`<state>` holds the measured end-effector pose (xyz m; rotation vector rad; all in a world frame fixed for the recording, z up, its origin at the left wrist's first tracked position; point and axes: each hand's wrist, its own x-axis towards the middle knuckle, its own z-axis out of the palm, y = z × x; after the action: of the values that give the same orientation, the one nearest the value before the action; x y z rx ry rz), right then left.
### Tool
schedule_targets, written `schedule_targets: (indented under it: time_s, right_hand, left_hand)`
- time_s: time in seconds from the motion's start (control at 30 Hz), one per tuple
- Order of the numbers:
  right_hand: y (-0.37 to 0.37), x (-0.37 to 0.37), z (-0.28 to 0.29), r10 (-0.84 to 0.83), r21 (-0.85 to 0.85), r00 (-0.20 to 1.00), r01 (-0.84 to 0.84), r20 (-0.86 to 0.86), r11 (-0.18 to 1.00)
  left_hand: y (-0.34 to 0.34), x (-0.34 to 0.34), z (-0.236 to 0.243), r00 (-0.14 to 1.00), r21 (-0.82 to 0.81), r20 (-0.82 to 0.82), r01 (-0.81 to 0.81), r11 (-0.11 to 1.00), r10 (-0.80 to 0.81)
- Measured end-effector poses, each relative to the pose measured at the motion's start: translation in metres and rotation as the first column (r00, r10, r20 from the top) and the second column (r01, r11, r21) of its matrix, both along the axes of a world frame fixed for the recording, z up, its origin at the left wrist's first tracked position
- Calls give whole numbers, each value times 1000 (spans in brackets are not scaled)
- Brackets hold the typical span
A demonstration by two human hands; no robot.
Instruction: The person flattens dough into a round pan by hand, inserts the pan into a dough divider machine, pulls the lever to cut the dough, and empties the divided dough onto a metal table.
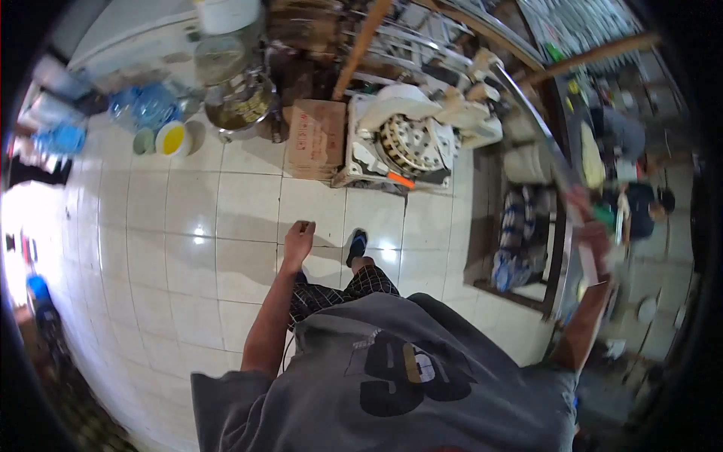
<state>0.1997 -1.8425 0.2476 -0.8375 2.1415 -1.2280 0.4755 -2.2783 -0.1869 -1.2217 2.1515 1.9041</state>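
Note:
My right hand (591, 239) reaches far out to the right, its fingers wrapped round a long, silvery metal bar (538, 124). The hand is smeared by motion. From it the bar runs up toward the racks at the back and ends above the dusty machine. My left hand (300, 237) hangs over the tiled floor in front of my legs, its fingers curled in, with nothing visible in them. Ahead of me a dusty white machine with a round slotted turntable, like a mitre saw (410, 143), stands low down. An orange piece (401, 179) shows at its front.
A brown cardboard box (318, 139) adjoins the saw. Farther left stand a tub with yellow contents (173, 139) and large blue bottles (154, 104). A dark-framed shelf (553, 290) holds wrapped bundles on my right; beyond it is a person in dark clothes (644, 215).

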Motion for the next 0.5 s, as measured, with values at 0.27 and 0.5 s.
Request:
schedule_targets:
  time_s: [0.27, 0.5]
  right_hand:
    - [-52, 144, -260, -740, 337, 577, 812, -346, 476]
    - [-20, 157, -352, -649, 395, 706, 702, -282, 592]
  left_hand:
    - [178, -177, 126, 855, 292, -347, 489, 822, -385]
    - [334, -228, 114, 996, 587, 88, -39, 808, -16]
